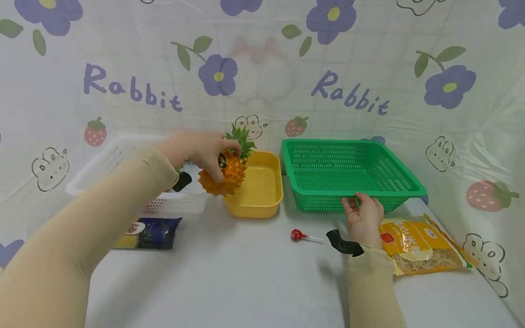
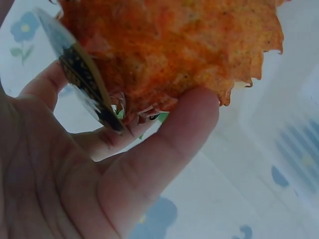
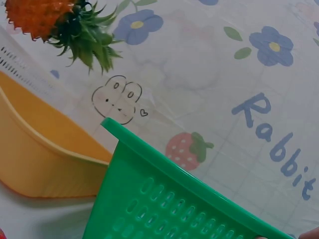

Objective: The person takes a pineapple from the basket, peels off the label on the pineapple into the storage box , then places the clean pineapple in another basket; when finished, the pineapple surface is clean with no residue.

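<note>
My left hand (image 1: 201,152) holds a pineapple (image 1: 231,175) with a spiky orange body and green leaves. Thumb and fingers spread round its side, and the fruit hangs above the gap between the white basket (image 1: 197,202) and the yellow bin (image 1: 254,209). A dark oval tag (image 2: 87,82) shows on the fruit in the left wrist view. At the front rim of the green basket (image 1: 328,202), my right hand (image 1: 366,218) pinches the edge, thumb at the top and fingers below. Only its fingertips reach into the right wrist view, by the basket rim (image 3: 199,186).
A red lollipop (image 1: 296,235) lies on the white table (image 1: 246,273) before the green basket. To the right is an orange bag of food (image 1: 422,246), beside my right wrist. A dark blue and yellow packet (image 1: 153,233) lies at the left, partly behind my left sleeve.
</note>
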### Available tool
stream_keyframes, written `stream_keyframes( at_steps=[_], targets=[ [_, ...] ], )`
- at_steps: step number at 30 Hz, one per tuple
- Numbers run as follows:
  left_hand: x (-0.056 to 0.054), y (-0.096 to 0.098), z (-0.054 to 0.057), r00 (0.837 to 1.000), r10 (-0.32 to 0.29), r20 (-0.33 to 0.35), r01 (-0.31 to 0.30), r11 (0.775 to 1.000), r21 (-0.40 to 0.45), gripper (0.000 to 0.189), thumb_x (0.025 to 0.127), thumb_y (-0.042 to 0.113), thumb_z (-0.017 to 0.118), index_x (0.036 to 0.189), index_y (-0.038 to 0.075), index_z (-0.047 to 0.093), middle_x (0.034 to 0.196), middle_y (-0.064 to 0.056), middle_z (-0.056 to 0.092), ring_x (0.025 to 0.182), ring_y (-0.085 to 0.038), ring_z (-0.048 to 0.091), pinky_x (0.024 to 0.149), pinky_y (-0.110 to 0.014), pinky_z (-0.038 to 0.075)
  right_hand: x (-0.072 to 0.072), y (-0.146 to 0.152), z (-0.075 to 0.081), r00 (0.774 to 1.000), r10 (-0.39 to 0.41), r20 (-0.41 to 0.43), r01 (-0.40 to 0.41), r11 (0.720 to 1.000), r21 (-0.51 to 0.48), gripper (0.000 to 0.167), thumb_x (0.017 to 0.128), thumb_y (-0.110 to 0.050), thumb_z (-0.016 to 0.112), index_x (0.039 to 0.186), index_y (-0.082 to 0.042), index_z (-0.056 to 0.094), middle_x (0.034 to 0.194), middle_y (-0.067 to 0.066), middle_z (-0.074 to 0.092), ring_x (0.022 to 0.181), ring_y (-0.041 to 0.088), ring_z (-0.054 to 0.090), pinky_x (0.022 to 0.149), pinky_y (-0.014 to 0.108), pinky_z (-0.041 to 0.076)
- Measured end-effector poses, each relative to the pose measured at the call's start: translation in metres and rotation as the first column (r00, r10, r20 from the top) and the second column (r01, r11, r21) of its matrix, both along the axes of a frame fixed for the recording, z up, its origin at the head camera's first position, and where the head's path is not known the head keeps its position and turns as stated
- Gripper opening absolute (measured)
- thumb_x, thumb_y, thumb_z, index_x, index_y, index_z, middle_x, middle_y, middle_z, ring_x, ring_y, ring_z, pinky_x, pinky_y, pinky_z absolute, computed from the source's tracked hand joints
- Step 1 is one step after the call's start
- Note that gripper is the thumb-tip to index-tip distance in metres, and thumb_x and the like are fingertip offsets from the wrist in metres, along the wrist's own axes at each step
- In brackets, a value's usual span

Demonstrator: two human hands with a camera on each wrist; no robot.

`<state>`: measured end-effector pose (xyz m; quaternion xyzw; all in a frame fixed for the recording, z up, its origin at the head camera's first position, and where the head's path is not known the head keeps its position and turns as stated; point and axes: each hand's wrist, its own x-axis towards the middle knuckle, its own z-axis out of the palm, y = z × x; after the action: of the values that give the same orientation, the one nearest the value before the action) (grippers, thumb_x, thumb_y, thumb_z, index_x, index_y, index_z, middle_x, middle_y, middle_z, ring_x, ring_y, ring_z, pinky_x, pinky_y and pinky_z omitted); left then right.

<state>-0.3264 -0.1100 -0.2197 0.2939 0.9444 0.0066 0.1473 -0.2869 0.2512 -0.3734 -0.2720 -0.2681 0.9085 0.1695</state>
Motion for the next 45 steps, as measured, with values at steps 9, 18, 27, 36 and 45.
stream_keyframes(
  at_steps=[9, 18, 27, 36, 45],
  targets=[
    [0.047, 0.022, -0.020, 0.991, -0.131, -0.006, 0.131, 0.990, -0.050, 0.069, 0.063, 0.033, 0.076, 0.124, 0.040, 0.043, 0.119, -0.005, 0.041, 0.093, -0.022, 0.052, 0.075, -0.033, 0.048, 0.000, 0.000, 0.002, 1.000, 0.015, -0.008, -0.015, 1.000, -0.005, 0.049, 0.089, 0.003, 0.053, 0.123, -0.019, 0.026, 0.100, 0.003, 0.035, 0.082, 0.019, 0.040, 0.076, 0.033, 0.053],
    [0.090, 0.039, -0.047, 0.939, -0.342, -0.013, 0.341, 0.938, -0.060, 0.072, 0.060, 0.041, 0.081, 0.122, 0.038, 0.045, 0.112, -0.002, 0.041, 0.085, -0.016, 0.052, 0.074, -0.026, 0.048, -0.001, 0.002, 0.000, 1.000, -0.001, 0.009, 0.001, 1.000, -0.015, 0.043, 0.088, 0.003, 0.053, 0.117, -0.018, 0.029, 0.100, 0.003, 0.036, 0.083, 0.019, 0.041, 0.073, 0.033, 0.054],
    [0.110, 0.044, -0.079, 0.893, -0.449, 0.007, 0.447, 0.887, -0.118, 0.073, 0.060, 0.044, 0.081, 0.124, 0.040, 0.045, 0.115, -0.001, 0.041, 0.081, -0.013, 0.052, 0.073, -0.022, 0.048, 0.000, 0.003, 0.000, 1.000, 0.013, 0.002, -0.013, 1.000, -0.012, 0.054, 0.089, 0.003, 0.053, 0.128, -0.021, 0.025, 0.103, 0.002, 0.033, 0.087, 0.018, 0.041, 0.081, 0.033, 0.053],
    [0.113, 0.042, -0.094, 0.875, -0.484, 0.029, 0.482, 0.861, -0.163, 0.075, 0.061, 0.041, 0.082, 0.126, 0.040, 0.045, 0.112, -0.001, 0.041, 0.088, -0.010, 0.048, 0.076, -0.022, 0.048, 0.000, 0.003, -0.001, 1.000, 0.019, -0.002, -0.019, 1.000, -0.018, 0.054, 0.089, 0.004, 0.052, 0.127, -0.023, 0.025, 0.104, 0.002, 0.033, 0.090, 0.019, 0.041, 0.081, 0.033, 0.053],
    [0.114, 0.037, -0.095, 0.873, -0.485, 0.053, 0.487, 0.861, -0.147, 0.076, 0.061, 0.038, 0.083, 0.126, 0.039, 0.044, 0.111, 0.001, 0.041, 0.088, -0.009, 0.047, 0.076, -0.021, 0.047, 0.000, 0.001, -0.001, 0.992, -0.101, 0.072, 0.101, 0.995, -0.004, 0.051, 0.088, -0.009, 0.059, 0.126, -0.023, 0.027, 0.105, -0.003, 0.033, 0.089, 0.016, 0.040, 0.086, 0.030, 0.050]
  ],
)
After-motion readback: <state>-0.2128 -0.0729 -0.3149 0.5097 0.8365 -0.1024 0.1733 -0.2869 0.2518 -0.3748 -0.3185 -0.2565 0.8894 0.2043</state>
